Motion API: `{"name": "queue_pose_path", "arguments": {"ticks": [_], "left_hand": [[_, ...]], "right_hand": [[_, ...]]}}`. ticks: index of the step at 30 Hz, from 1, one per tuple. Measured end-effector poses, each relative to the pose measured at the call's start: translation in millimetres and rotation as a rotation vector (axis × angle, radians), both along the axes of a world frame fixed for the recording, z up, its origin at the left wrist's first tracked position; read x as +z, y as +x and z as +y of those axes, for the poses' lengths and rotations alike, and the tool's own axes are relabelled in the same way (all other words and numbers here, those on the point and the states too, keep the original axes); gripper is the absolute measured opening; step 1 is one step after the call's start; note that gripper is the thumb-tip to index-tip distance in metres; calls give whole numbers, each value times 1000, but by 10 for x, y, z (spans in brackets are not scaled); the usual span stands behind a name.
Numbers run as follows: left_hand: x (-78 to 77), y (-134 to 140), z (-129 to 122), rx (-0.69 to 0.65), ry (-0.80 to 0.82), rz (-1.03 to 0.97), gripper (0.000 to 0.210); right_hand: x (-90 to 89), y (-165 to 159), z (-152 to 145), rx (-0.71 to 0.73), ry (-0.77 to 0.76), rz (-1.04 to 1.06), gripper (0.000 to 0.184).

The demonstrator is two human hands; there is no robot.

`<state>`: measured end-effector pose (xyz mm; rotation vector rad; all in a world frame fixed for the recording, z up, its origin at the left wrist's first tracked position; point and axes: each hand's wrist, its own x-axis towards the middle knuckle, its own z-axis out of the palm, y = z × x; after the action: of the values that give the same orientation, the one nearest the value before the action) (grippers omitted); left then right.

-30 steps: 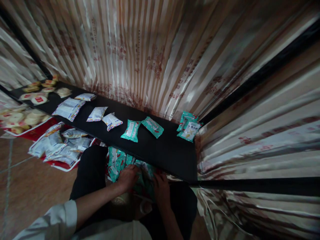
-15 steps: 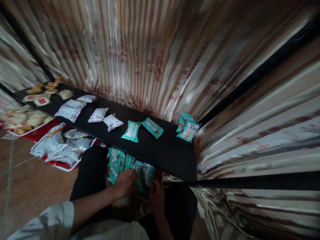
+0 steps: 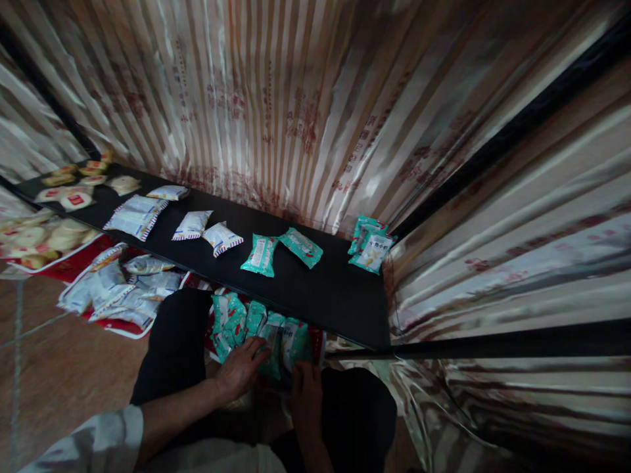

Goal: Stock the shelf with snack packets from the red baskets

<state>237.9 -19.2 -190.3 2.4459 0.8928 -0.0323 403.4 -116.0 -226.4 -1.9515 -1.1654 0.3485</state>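
Between my knees sits a red basket (image 3: 316, 347) of green snack packets (image 3: 231, 322). My left hand (image 3: 241, 369) lies at its near side, fingers curled over the edge of a green snack packet (image 3: 274, 332) in the middle. At the basket's right, my right hand (image 3: 306, 393) is in shadow, its bent fingers close together on the lower edge of another green snack packet (image 3: 294, 341). The fingertips of both hands are partly hidden. Both packets stay among the others in the basket.
A low black shelf (image 3: 320, 295) runs across, bearing green packets (image 3: 302, 247), white packets (image 3: 137, 215) and cream-coloured packs (image 3: 76, 198). Baskets of white packets (image 3: 111, 289) and cream packs (image 3: 37, 240) stand on the left floor. Striped sheeting (image 3: 290, 118) hangs behind, with black poles (image 3: 468, 141).
My left hand has shifted slightly left and down, and a little more of the packets shows. The right hand stays at the basket's right side. The view has moved slightly.
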Motion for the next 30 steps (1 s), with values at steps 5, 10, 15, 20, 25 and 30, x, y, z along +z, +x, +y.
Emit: {"name": "queue_pose_path", "arguments": {"ticks": [5,10,15,20,25,30], "left_hand": [[-88,-129,-16,-26,-32,-43,61],[-127,-124,70,48,-14,-73,62],[-54,4,213,97,12,-35,54],[100,105,245,118,57,-118,54],[269,190,298,309,-104,-400,33],[465,467,403,476,-592,-673,44]], "right_hand": [[-25,-156,-82,-16,8,-23,36],[133,-183,-141,64,108,-119,31],[431,-117,-74,17,206,-103,26],[655,57,85,-145,127,155,32],[717,211,172,-180,59,483,35],[791,302,298,-143,108,623,34]]}}
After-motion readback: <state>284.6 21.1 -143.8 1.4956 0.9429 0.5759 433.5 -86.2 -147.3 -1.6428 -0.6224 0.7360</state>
